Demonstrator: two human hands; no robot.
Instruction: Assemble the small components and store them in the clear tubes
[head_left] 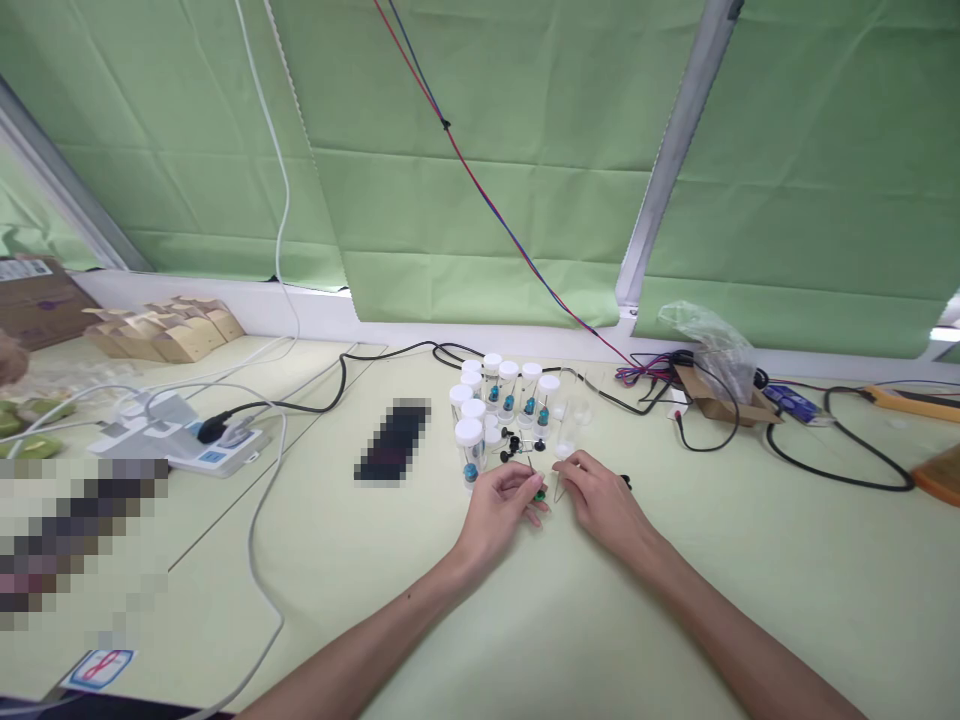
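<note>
My left hand [495, 505] is closed, pinching a small green piece [540, 495] with a thin dark pin rising from it. Just beside it, my right hand [600, 495] is pinched around a thin metal rod [558, 490] that looks bent; its exact kind is too small to tell. Beyond my hands stand several clear tubes with white caps [470, 432], many with a blue piece [529, 407] and a thin pin inside. Small black pieces [514, 441] lie between the tubes and my fingers. Clear, uncapped tubes [566, 415] stand at the right of the group.
A blurred dark flat object [394, 440] lies to the left. Farther left are a white power strip [225, 450], cables and open cardboard boxes [165, 330]. Another person's hand [11, 358] shows at the left edge. On the right are a plastic bag [716, 345] and a black cable [840, 480].
</note>
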